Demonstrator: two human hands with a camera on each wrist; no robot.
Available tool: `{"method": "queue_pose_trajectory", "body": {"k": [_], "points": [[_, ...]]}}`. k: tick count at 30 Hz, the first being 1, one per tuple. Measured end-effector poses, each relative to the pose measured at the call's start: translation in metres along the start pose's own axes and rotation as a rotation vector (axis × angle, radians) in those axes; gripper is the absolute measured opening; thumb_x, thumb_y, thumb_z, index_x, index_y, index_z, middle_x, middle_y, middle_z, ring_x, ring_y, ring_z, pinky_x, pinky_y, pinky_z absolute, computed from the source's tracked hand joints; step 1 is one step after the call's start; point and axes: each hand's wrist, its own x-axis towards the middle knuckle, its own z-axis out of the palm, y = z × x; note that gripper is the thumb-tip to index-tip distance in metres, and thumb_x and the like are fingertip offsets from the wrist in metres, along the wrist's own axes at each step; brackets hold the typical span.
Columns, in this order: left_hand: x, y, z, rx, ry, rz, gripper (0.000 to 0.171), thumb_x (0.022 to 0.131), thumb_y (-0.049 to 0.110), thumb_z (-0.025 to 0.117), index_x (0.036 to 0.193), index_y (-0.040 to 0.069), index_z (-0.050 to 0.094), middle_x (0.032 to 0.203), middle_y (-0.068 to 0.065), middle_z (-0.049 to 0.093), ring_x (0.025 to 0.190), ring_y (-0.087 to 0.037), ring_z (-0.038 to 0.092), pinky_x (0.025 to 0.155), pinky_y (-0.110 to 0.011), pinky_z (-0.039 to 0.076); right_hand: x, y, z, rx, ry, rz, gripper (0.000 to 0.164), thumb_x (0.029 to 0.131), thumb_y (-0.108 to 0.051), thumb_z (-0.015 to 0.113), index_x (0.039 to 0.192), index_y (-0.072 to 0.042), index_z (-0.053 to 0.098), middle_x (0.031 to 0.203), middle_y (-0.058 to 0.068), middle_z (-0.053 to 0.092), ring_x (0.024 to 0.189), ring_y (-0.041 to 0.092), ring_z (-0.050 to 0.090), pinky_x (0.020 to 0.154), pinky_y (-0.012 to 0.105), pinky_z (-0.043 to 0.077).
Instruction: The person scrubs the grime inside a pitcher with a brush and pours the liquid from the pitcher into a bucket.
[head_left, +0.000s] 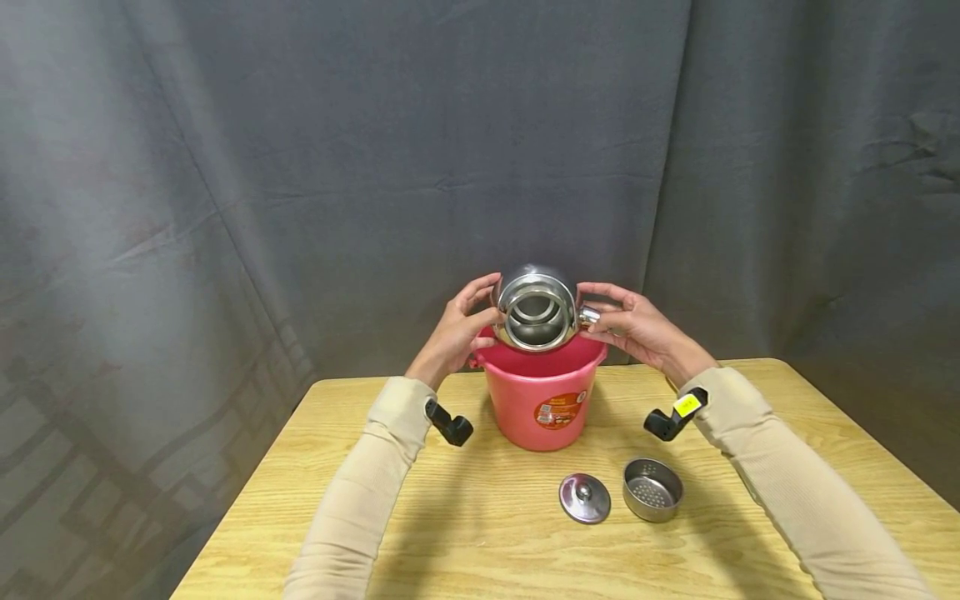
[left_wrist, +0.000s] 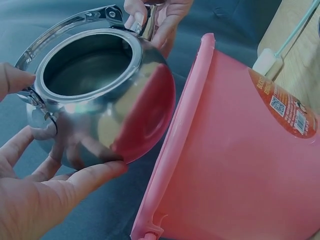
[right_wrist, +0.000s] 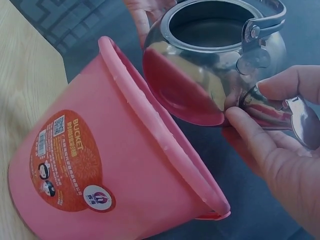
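A shiny metal teapot is held over the mouth of a pink bucket, its lidless opening tilted towards the head camera. My left hand grips its left side, thumb near the handle hinge and fingers spread under the round body. On the other side my right hand holds the teapot at the short spout, thumb on one side of it and fingers against the body. The metal bail handle is folded down beside the opening. The bucket's inside is mostly hidden behind the teapot.
A round metal lid with a knob lies on the wooden table, in front of the bucket. To its right stands a perforated metal strainer cup. Behind the table hangs a grey curtain.
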Motion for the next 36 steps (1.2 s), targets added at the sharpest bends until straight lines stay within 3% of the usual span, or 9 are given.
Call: {"method": "queue_pose_trajectory", "body": {"k": [9,24,36], "points": [[-0.0015,-0.0013,0.0001,0.009,-0.038,0.007,0.072,0.078,-0.011,0.057,0.145,0.013,0.044,0.145,-0.010,0.035,0.111,-0.033,0.052,0.084,-0.048,0.053,-0.0013,0.0000,-0.0060,-0.059,-0.036,-0.035,0.058,0.083,0.024,0.048,0.130,-0.009,0.054,0.120,0.006,0.063,0.098,0.023,0.065,0.083,0.034,0.055],[-0.0018,-0.0043,-0.0001,0.025,-0.054,0.032,0.073,0.078,-0.013,0.055,0.145,0.014,0.044,0.145,-0.008,0.037,0.117,-0.033,0.049,0.078,-0.040,0.052,-0.0011,-0.0002,-0.0071,-0.125,-0.025,-0.047,0.062,0.081,0.024,0.052,0.135,-0.005,0.050,0.126,0.007,0.059,0.102,0.023,0.064,0.088,0.039,0.053],[-0.0008,-0.0049,0.0006,0.055,-0.051,0.048,0.076,0.076,-0.015,0.056,0.145,0.014,0.045,0.144,-0.007,0.038,0.125,-0.035,0.043,0.086,-0.047,0.050,-0.0009,-0.0021,-0.0062,-0.198,-0.007,-0.067,0.063,0.080,0.023,0.053,0.138,-0.003,0.047,0.132,0.009,0.055,0.106,0.022,0.063,0.088,0.039,0.053]]}}
